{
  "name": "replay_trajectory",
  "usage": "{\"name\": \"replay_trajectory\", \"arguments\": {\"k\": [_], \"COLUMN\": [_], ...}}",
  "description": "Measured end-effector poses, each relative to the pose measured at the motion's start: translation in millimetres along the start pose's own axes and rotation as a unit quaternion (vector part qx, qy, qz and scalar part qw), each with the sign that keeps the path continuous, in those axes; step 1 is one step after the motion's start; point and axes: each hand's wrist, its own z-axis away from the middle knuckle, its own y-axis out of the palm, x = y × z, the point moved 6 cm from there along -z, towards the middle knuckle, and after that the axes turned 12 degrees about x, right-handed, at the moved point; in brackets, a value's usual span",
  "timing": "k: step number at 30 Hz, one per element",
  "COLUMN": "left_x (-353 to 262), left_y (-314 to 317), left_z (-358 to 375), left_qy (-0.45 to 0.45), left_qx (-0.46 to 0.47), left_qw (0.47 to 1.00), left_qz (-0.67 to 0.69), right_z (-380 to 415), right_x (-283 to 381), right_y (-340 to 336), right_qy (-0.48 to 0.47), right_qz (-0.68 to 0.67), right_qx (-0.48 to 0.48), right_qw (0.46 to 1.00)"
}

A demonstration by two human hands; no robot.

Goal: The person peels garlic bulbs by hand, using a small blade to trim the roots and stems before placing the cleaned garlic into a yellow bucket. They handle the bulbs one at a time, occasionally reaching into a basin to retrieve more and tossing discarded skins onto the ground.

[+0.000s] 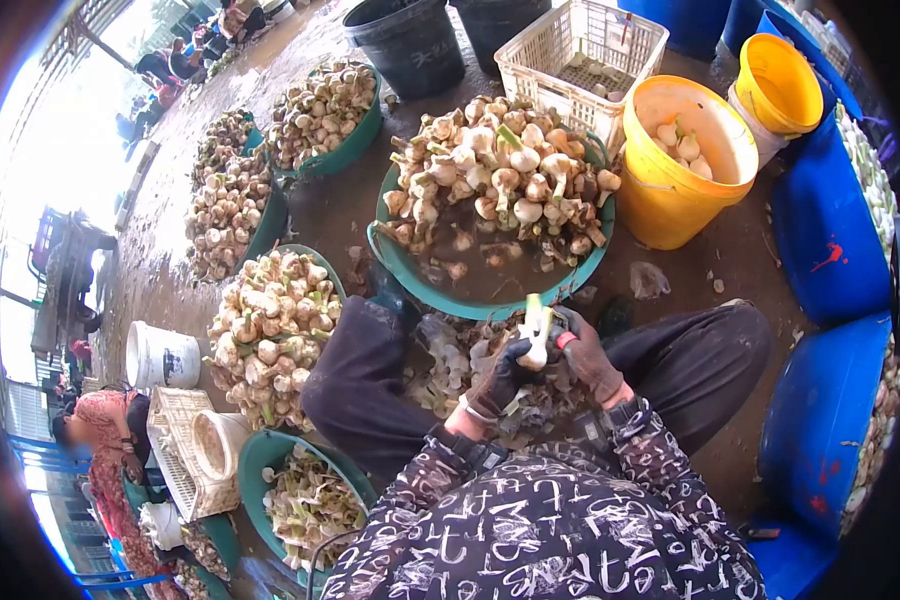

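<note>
A pale garlic bulb point(536, 350) with a short green-white stem is upright between my two gloved hands, over my lap. My left hand point(498, 383), in a dark glove, is closed around its lower left side. My right hand point(590, 362), in a greyish glove, is closed beside the bulb on a small red-handled tool point(566, 341); its working end cannot be made out. Just ahead of the hands stands a wide green tub point(395, 272) heaped with unpeeled garlic point(505, 180) above muddy water. Loose garlic skins point(440, 375) lie beneath the hands, between my legs.
At front right stands a yellow bucket point(660, 215) with a few peeled bulbs, beside a cream crate point(560, 85). Blue barrels point(830, 400) line the right. Garlic heaps point(270, 335) and a green tub of peelings point(255, 465) are left. A co-worker point(110, 430) sits far left.
</note>
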Motion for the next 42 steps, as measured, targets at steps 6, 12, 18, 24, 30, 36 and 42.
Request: {"name": "replay_trajectory", "arguments": {"k": [6, 12, 18, 24, 30, 36, 42], "left_x": [-10, -26, 3, -38, -53, -34, -18], "left_y": [-4, -11, -2, 2, 36, 39, 5], "left_z": [-4, 1, 26, 17, -5, 8, 27], "left_qy": [0.008, 0.094, -0.124, -0.018, 0.091, 0.07, -0.004], "left_qx": [-0.044, -0.06, 0.056, -0.11, -0.002, 0.0, -0.104], "left_qw": [0.962, 0.87, 0.567, 0.663, 0.767, 0.626, 0.72], "left_qz": [-0.27, -0.481, -0.813, -0.74, -0.636, -0.777, -0.687], "right_z": [13, 11, 3, 5, 5, 7, 12], "right_x": [19, 16, 36, 35, 24, 21, 54], "right_y": [18, 10, -10, -6, 2, -2, -8], "right_qy": [-0.006, 0.023, 0.006, 0.008, 0.04, 0.073, -0.09], "right_qz": [-0.012, 0.006, -0.145, -0.132, -0.098, -0.054, 0.106], "right_qx": [0.131, 0.09, 0.05, 0.07, 0.088, 0.061, 0.077], "right_qw": [0.991, 0.996, 0.988, 0.989, 0.99, 0.994, 0.987]}}
